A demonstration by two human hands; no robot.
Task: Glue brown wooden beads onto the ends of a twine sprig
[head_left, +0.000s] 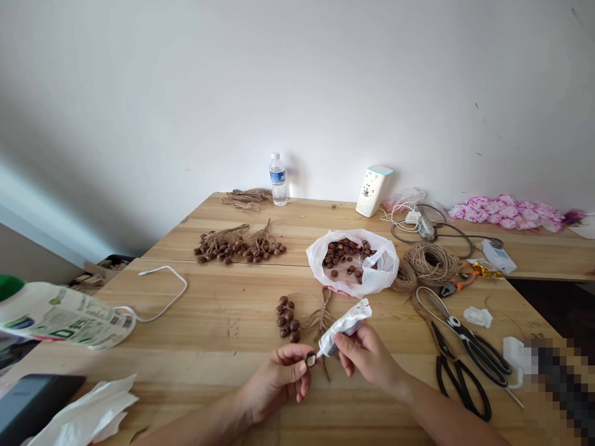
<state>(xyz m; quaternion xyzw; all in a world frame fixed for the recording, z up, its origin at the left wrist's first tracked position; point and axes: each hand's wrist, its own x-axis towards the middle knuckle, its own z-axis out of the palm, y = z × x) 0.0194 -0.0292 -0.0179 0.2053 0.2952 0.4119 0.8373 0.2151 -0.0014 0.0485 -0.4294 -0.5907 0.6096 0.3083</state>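
Note:
Between thumb and fingers, my left hand (288,375) pinches a brown nutshell (310,359) whose pale inside faces up. My right hand (365,353) is closed around a white squeeze tube (346,325), and the tube's nozzle meets the shell's rim or sits just over it. Behind them lie a braided twine bundle (324,310) and a small cluster of round brown nutshells (287,319). Farther back, a white plastic bag (318,263) stands open with many loose shells in it.
Twine-tied nutshell bunches (239,248) lie at back left, near a water bottle (277,179). On the right are twine rolls (430,263), pliers (460,282) and scissors (478,353). A white cable (179,279), a large bottle (69,313) and tissue (93,412) occupy the left.

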